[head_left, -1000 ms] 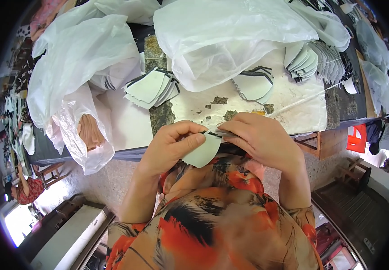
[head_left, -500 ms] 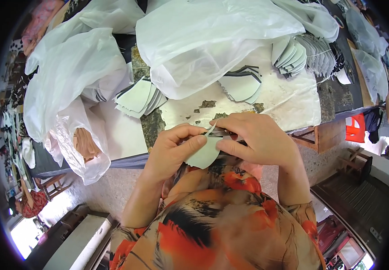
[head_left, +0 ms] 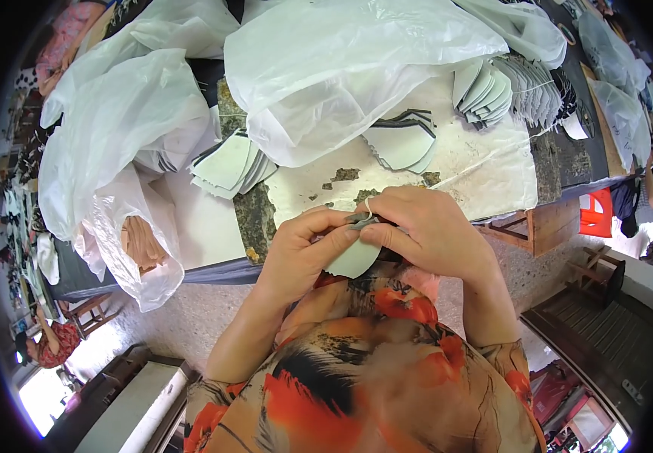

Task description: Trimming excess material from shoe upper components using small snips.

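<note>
Close in front of my body, both hands grip a pale green, rounded flat piece [head_left: 353, 260] that looks like cut fabric or leather. My left hand [head_left: 298, 245] pinches its upper left side between thumb and fingers. On the opposite side, my right hand [head_left: 433, 230] is closed with its thumb on the piece's dark upper edge. A thin pale strip [head_left: 369, 205] curls up between the two hands. Something dark shows under my right fingers; its kind is hidden. Beyond the hands, similar pieces lie in a fanned stack [head_left: 402, 147] and another stack [head_left: 228, 170] to the left.
A large white plastic bag [head_left: 364, 60] covers the table's far middle, with another bag [head_left: 107, 136] at left. Tan pieces [head_left: 143, 245] fill a clear bag at the near left edge. More stacked pieces [head_left: 483, 94] and a tied bundle [head_left: 530, 94] lie far right.
My fingers have drawn closer together over the piece's upper edge, covering more of it. The pale strip, straight and slanting before, now curls upward. The piece has shifted slightly right.
</note>
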Demonstrator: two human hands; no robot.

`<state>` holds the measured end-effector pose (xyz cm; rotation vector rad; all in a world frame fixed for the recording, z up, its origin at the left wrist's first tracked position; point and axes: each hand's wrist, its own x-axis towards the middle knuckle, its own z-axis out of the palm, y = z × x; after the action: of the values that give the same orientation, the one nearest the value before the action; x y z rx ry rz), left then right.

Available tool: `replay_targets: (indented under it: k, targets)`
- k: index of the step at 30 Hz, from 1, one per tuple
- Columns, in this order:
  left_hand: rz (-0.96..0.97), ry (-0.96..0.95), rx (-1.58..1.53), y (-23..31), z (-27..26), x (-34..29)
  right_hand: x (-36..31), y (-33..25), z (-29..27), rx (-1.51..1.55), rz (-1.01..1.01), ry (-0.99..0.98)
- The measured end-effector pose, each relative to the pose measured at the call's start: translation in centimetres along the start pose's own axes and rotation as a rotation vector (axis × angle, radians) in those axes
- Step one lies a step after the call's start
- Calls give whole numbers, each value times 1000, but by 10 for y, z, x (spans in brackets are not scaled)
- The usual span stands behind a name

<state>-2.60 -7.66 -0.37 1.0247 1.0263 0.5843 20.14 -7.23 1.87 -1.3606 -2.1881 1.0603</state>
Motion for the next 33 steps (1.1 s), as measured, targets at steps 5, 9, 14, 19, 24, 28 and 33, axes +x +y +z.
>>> replay_targets:
  k: [5, 9, 14, 19, 24, 28, 33]
  targets:
    - [17, -11, 64, 1, -4, 2, 2, 0, -1, 52, 27, -4]
    - [-49, 42, -13, 9, -4, -4, 1, 4, 7, 321, 176, 130]
    - [11, 120, 289, 53, -57, -9, -15, 10, 2, 342, 183, 94]
    - [138, 312, 694, 82, -110, 18, -16, 14, 16, 321, 172, 26]
    - [391, 423, 1024, 75, -81, 35, -31, 25, 19, 323, 170, 95]
    - [464, 91, 1018, 37, -21, 56, -35, 18, 15, 375, 127, 89]
    - [511, 69, 1011, 22, 38, 97, -45, 18, 31, 373, 55, 133]
